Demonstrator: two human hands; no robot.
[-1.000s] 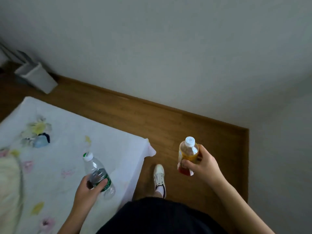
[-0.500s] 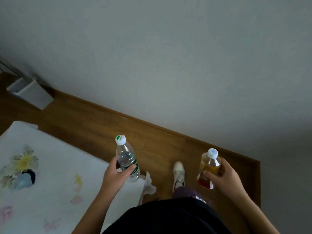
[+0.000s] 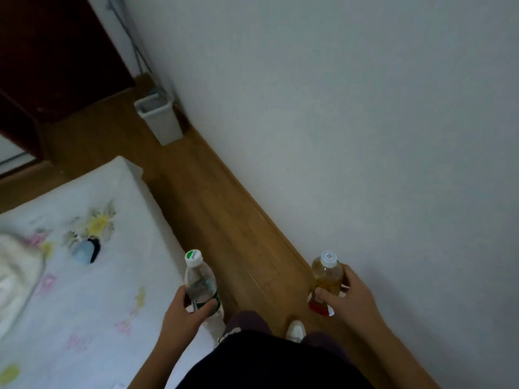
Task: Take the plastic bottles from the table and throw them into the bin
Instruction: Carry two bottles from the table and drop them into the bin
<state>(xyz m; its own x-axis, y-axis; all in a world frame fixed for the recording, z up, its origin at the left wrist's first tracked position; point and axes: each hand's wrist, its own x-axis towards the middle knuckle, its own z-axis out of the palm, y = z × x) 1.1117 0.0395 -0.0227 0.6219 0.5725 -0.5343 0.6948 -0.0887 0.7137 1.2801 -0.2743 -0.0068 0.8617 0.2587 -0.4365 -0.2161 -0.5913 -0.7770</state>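
Note:
My left hand point(image 3: 184, 315) grips a clear water bottle point(image 3: 200, 282) with a green label and a white-green cap, held upright over the table's right edge. My right hand point(image 3: 346, 297) holds an upright bottle of amber drink point(image 3: 327, 275) with a red label and a white cap, above the floor beside the wall. The grey bin point(image 3: 160, 119) stands open on the floor against the wall, far ahead of both hands. The table point(image 3: 84, 290) carries a white flowered cloth.
A strip of wooden floor point(image 3: 224, 220) runs between the table and the white wall point(image 3: 365, 122) up to the bin. A dark red door point(image 3: 53, 49) is at the upper left. A small blue object point(image 3: 84, 249) and a pale cloth bundle point(image 3: 14, 279) lie on the table. My white shoe point(image 3: 295, 331) shows below.
The view has swung left, so the bin now lies straight ahead along the wall. Both hands keep their bottles; the water bottle came off the table and is carried upright.

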